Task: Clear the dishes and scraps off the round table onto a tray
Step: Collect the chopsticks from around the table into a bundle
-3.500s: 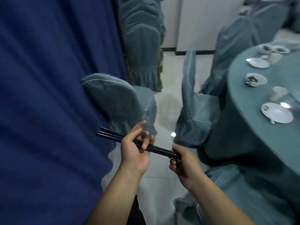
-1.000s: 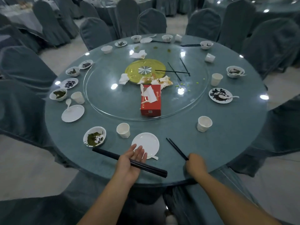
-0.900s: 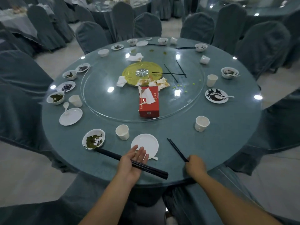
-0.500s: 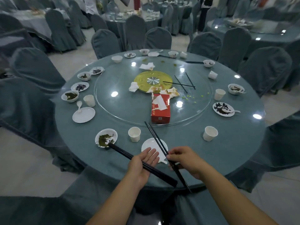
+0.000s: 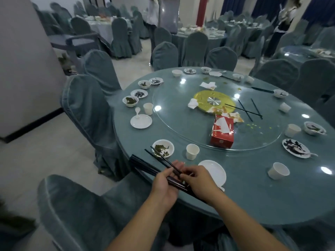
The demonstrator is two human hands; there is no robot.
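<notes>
Fingertips of the right hand pinch a loose pair of black chopsticks near its close end. They lay it against the thicker bundle of black chopsticks, which the left hand grips with fingers curled round it — a gathering step at the near rim of the round table. The pair sits at a slight angle to the bundle, its far tips reaching over the bowl of green scraps. Done well, the move looks to call for swinging those tips round until the pair runs parallel with the rest. The left grip would then ease only enough to let the pair in, and clamp again before the right hand lets go. Evening up the ends against the tabletop would likely stop a smooth stick sliding out. Holding the lot over the table rather than past its edge means a dropped one lands within reach. Just beyond stand a paper cup and a white plate. Farther out, a red tissue box, crumpled napkins and more black chopsticks lie on the glass turntable. Bowls, plates and cups ring the table's edge — most of the clearing looks yet to be done, and no tray is in view.
</notes>
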